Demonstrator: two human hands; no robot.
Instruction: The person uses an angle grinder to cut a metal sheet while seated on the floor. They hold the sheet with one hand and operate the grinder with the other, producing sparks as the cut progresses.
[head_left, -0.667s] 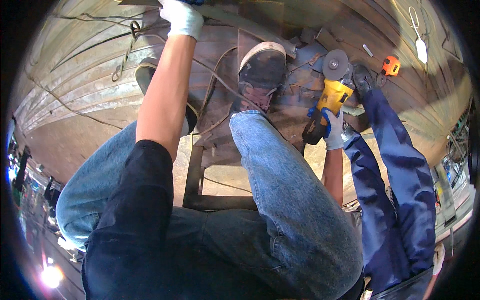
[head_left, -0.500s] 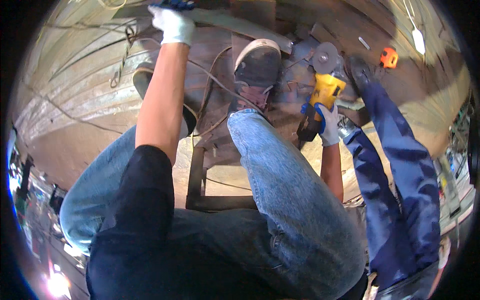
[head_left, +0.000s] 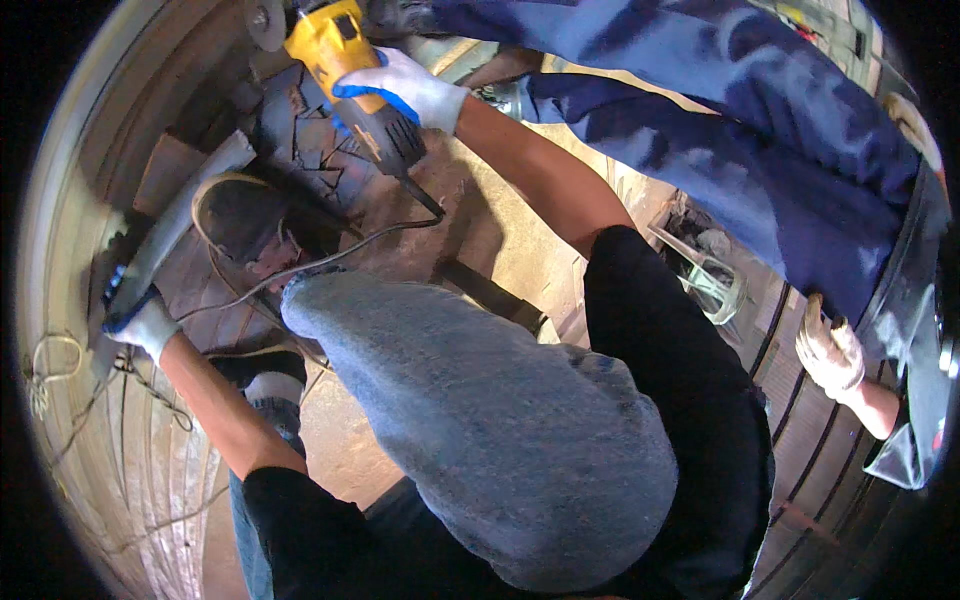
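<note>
My right hand [head_left: 415,88], in a white glove with a blue palm, is wrapped around the body of a yellow and black angle grinder [head_left: 335,55]. The grinder's disc [head_left: 266,24] shows at the top edge of the picture, partly cut off. From the tool's rear end a dark cord [head_left: 375,236] runs across my shoe and knee. At the far left, my left hand [head_left: 143,322], gloved alike, is closed around one end of a flat grey metal strip [head_left: 190,208]. The strip slants up past my dark shoe [head_left: 255,215], its other end lying near some metal scraps.
Close on my right stands a co-worker in navy trousers [head_left: 690,180], with a pale-gloved hand [head_left: 832,352] hanging down. Thin metal offcuts [head_left: 318,165] lie below the grinder. Looped cord [head_left: 55,360] lies by the left wall. A dark metal frame [head_left: 490,295] stands beneath my leg.
My view has swung to the right, so the scene appears turned. The grinder stays in my right hand and the strip in my left. More of the co-worker now shows.
</note>
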